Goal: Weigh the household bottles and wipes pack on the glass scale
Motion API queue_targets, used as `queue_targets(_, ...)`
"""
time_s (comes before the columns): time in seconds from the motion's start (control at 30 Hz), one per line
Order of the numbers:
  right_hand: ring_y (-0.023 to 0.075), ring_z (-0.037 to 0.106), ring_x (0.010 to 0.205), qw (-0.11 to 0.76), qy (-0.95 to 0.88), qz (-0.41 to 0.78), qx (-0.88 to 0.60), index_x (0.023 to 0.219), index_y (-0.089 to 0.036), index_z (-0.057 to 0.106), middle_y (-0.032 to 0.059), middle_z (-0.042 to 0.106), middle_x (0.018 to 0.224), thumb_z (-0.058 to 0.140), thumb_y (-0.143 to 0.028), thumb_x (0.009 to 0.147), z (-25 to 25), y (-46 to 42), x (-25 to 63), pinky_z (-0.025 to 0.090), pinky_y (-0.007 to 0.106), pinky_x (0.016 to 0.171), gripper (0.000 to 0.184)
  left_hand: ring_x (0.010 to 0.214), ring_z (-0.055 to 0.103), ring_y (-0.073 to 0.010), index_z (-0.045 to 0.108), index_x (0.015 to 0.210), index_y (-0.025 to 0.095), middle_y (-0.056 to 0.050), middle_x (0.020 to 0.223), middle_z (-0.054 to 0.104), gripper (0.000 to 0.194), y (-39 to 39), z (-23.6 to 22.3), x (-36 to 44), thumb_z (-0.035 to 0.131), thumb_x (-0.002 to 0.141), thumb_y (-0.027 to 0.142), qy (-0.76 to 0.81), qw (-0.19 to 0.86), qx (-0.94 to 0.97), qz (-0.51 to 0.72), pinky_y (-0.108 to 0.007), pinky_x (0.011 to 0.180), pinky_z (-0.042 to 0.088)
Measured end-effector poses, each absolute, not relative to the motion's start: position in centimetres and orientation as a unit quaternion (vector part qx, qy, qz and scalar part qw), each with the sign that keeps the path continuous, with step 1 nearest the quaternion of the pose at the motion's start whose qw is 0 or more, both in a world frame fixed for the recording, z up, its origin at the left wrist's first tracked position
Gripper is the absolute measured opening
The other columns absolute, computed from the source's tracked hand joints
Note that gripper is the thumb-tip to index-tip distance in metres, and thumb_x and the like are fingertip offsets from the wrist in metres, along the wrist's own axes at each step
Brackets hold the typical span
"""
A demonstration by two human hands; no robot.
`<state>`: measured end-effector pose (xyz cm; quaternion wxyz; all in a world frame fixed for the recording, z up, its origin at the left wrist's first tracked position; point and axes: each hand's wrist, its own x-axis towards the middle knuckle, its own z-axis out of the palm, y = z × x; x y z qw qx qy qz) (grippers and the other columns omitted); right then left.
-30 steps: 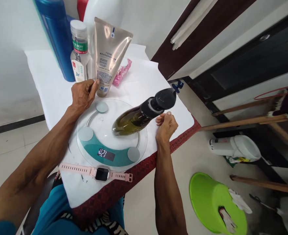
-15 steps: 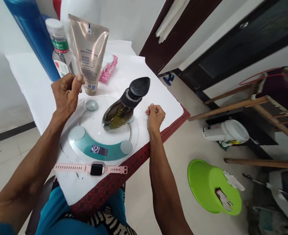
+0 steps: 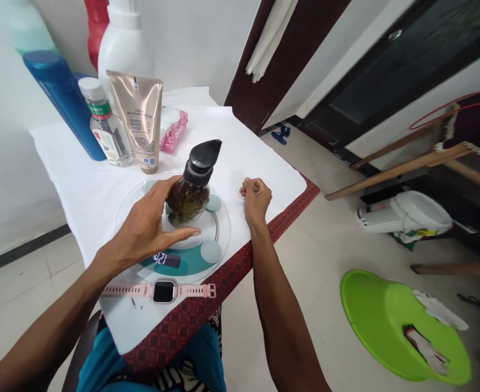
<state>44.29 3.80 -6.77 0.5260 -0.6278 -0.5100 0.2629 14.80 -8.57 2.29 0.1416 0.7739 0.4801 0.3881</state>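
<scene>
A dark, see-through pump bottle with a black pump head stands on a round glass scale with teal markings. My left hand is around the bottle's left side, fingers behind it and thumb stretched out in front, apart from each other. The fingers look to touch the bottle; whether they press on it is hard to tell. The hand covers part of the scale and its lit display. My right hand rests on the white cloth right of the scale, fingers curled closed with nothing showing in them.
A pink-strapped watch lies in front of the scale. Behind stand a gold tube, a clear bottle, a blue bottle, a white bottle and a pink packet. A green basin sits on the floor at right.
My left hand has moved from near the gold tube down and right to the pump bottle, its fingers spreading. The right hand stays in place. The view has shifted slightly.
</scene>
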Motion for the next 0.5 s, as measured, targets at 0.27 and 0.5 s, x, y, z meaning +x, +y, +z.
queue_targets(0.27,0.0195,0.065,0.073,0.516,-0.522,0.261,-0.627,0.083,-0.025,0.063,0.0005,0.069,0.075,0.059,-0.057,0.097,-6.8,4.2,44.5,0.049,0.034,0.077,0.035,0.092,0.078,-0.0288,0.063,0.127,0.028,-0.005,0.107,0.078,0.062,-7.8,2.1,16.2,0.097,0.08,0.048,0.519,0.135,0.739,0.408,-0.044,0.078,0.067)
queue_targets(0.5,0.0206,0.066,0.074,0.477,-0.542,0.247,-0.647,0.082,-0.026,0.06,0.0018,0.074,0.078,0.057,-0.052,0.1,-6.2,4.1,44.6,0.046,0.034,0.079,0.032,0.093,0.075,-0.0288,0.062,0.124,0.025,-0.007,0.108,0.076,0.061,-4.3,5.9,16.2,0.092,0.082,0.056,0.579,0.077,0.66,0.472,-0.045,0.077,0.067)
